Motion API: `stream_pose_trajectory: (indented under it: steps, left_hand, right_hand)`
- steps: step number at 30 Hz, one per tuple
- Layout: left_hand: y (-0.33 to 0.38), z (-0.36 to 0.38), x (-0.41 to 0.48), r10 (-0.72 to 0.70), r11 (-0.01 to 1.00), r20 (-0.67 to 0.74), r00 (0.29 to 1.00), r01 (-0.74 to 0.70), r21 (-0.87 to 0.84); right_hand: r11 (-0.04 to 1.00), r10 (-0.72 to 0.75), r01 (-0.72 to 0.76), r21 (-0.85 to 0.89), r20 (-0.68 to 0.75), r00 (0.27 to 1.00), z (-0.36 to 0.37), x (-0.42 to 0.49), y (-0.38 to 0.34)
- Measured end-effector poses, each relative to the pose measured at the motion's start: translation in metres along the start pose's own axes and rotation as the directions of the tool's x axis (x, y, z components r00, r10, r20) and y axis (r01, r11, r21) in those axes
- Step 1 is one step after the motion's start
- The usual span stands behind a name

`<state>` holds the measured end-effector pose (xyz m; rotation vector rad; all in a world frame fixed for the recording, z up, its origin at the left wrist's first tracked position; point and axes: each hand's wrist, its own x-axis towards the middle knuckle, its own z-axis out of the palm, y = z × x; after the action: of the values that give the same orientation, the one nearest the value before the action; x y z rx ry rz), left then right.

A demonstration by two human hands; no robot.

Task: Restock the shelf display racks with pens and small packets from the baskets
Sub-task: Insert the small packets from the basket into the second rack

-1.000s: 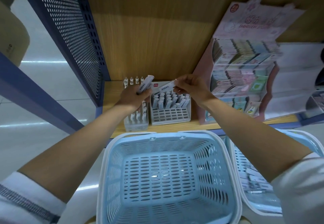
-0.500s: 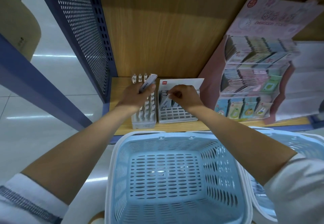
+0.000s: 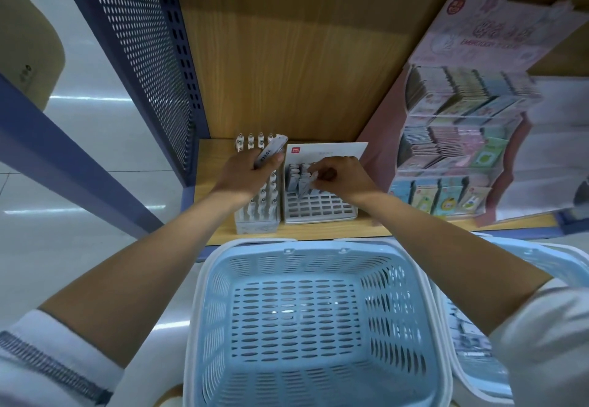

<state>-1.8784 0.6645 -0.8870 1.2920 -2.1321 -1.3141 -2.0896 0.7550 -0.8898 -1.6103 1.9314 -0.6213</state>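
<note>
My left hand (image 3: 247, 172) grips a small white packet (image 3: 270, 151) above a narrow white pen rack (image 3: 258, 212) at the shelf's left end. Beside it, my right hand (image 3: 342, 175) pinches another small packet (image 3: 306, 185) down among the packets standing in a white grid rack (image 3: 320, 207). The rack's front rows are bare slots. A light blue basket (image 3: 318, 317) sits below the shelf in front of me with nothing in it. A second blue basket (image 3: 471, 346) at the right holds several small packets, partly hidden by my right sleeve.
A pink cardboard display (image 3: 459, 139) full of small colourful packets stands on the wooden shelf (image 3: 360, 231) at the right. A blue perforated metal panel (image 3: 140, 56) walls the shelf's left side. Shiny floor lies to the left.
My right hand has come down from above the grid rack and pushed its packet in among the standing ones. The left hand stays over the pen rack with its packet.
</note>
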Motion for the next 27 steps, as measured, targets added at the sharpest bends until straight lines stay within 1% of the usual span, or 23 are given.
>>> stream_pose_trajectory:
  steps: [3,9,14,20,27]
  left_hand:
    - [0.002,0.002,-0.001,0.0,1.0,0.002,1.0,0.0,-0.003]
    - [0.0,0.0,-0.004,0.003,1.0,-0.011,1.0,-0.003,0.021]
    - [0.0,-0.003,-0.005,0.014,1.0,-0.017,1.0,-0.014,0.013]
    - [0.0,-0.004,-0.004,0.036,0.999,-0.013,0.999,-0.036,0.015]
    - [0.001,-0.004,-0.005,0.05,0.999,-0.022,0.999,-0.049,0.02]
  right_hand:
    - [1.0,-0.004,0.003,-0.029,-0.012,1.0,0.003,0.0,0.0]
    - [0.988,-0.113,0.103,-0.113,-0.081,0.99,0.018,0.006,-0.009]
    - [0.952,-0.16,0.143,-0.272,-0.043,0.986,0.028,0.01,-0.01]
    - [0.948,-0.148,0.121,-0.295,-0.07,0.986,0.034,0.012,-0.006]
    - [0.932,-0.189,0.162,-0.325,-0.053,0.981,0.037,0.015,-0.004]
